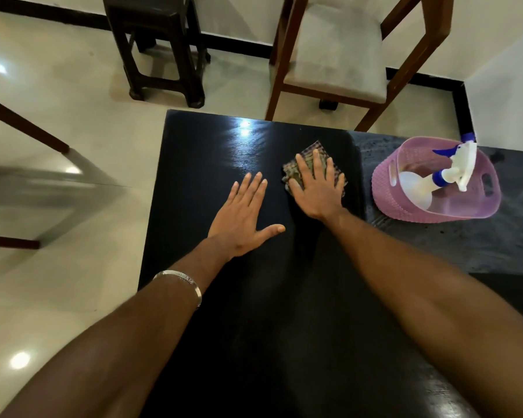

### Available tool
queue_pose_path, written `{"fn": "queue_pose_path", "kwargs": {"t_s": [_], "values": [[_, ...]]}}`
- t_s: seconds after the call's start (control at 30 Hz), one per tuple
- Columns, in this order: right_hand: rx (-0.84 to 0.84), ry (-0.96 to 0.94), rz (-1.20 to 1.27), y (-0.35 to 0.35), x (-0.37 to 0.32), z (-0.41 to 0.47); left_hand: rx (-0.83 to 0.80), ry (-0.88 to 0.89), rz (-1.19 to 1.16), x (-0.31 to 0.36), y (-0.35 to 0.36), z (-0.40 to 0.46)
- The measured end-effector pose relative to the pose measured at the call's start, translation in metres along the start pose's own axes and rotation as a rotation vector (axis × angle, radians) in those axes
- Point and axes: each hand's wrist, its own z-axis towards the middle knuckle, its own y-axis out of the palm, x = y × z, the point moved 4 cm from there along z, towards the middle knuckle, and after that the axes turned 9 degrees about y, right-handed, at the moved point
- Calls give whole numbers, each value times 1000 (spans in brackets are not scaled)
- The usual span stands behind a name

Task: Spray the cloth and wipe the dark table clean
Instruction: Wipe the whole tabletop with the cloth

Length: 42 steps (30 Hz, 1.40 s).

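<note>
pressing cloth [310,152] flat, right hand [317,188]; left hand [242,218] apparently on table [194,164]

A glossy cream floor [58,122] fills the left side and far part of the view, with bright spots of ceiling light reflected in it. A black skirting band [239,45] runs along the foot of the pale wall [242,16] and turns a corner at the right. A dark wooden stool [156,40] stands near the wall on the far left. Beside it, to the right, a brown wooden chair [338,55] with a grey cushioned seat stands just beyond the far edge of the dark table. At the left edge the brown legs of another piece of furniture [24,125] cross the floor.
</note>
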Motion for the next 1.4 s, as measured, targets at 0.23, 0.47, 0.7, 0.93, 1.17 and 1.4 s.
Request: {"fn": "queue_pose_path", "kwargs": {"t_s": [0.23, 0.47, 0.7, 0.93, 1.17, 1.4], "values": [[14, -26, -14, 8, -1, -23, 28, -12, 11, 8, -1, -21], [46, -130, 12, 58, 0, -151, 22, -67, 23, 35, 2, -44], [-215, -428, -54, 93, 1, -276, 10, -152, 13, 96, 11, -84], [-42, -315, -18, 93, 125, -288, 54, -245, -10, 159, 53, -139], [-13, 199, 32, 73, 273, -253, 63, -342, 7, 167, 56, -181], [-1, 418, 132, 79, 209, -255, 115, -423, -18, 124, 40, -225]]}}
